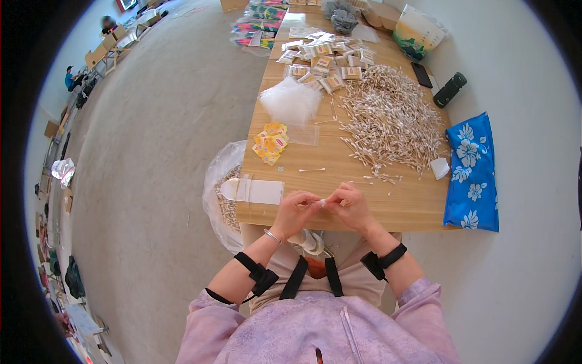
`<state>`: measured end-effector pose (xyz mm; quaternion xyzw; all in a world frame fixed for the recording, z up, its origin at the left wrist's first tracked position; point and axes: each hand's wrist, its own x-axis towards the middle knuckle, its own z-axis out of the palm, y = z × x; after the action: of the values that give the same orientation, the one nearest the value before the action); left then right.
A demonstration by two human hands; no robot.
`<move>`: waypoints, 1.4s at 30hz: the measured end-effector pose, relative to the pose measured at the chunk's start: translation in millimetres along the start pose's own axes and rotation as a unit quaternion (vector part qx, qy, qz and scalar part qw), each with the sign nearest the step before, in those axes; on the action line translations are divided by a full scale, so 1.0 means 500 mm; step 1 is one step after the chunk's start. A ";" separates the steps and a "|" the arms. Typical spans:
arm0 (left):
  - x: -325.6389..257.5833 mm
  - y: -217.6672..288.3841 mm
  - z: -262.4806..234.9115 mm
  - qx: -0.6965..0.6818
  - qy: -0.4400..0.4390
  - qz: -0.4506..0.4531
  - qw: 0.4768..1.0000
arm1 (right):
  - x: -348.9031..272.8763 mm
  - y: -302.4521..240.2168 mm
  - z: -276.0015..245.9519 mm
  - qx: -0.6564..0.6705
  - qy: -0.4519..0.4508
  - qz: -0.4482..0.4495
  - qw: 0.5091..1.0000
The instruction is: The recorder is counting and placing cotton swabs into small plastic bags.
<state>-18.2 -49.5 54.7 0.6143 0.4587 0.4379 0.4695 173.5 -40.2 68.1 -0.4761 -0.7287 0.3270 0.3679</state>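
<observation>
Both hands: left hand [295, 210], right hand [348, 205] pinching cotton swabs [324, 203] | table [418, 209] near edge

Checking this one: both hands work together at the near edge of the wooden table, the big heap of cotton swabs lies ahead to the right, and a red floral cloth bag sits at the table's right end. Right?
Not quite. The head view shows the floral cloth bag is blue with white flowers, not red. The rest holds: left hand and right hand at the wooden table edge, heap of cotton swabs ahead right.
</observation>
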 end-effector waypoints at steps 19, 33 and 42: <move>0.014 -0.033 -0.005 -0.213 -0.055 -0.183 0.958 | 0.008 0.049 0.031 0.260 -0.058 0.205 0.942; -0.001 -0.004 -0.008 0.250 0.032 0.270 0.930 | -0.014 0.013 0.013 -0.145 0.042 -0.181 0.972; -0.006 0.006 -0.038 0.394 0.007 0.375 0.839 | -0.012 -0.015 0.004 -0.329 0.056 -0.333 0.882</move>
<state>-36.8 -49.5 60.5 0.8695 0.3304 0.3669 -0.0151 170.0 -48.4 71.9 -0.3169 -0.8882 -0.1001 0.3174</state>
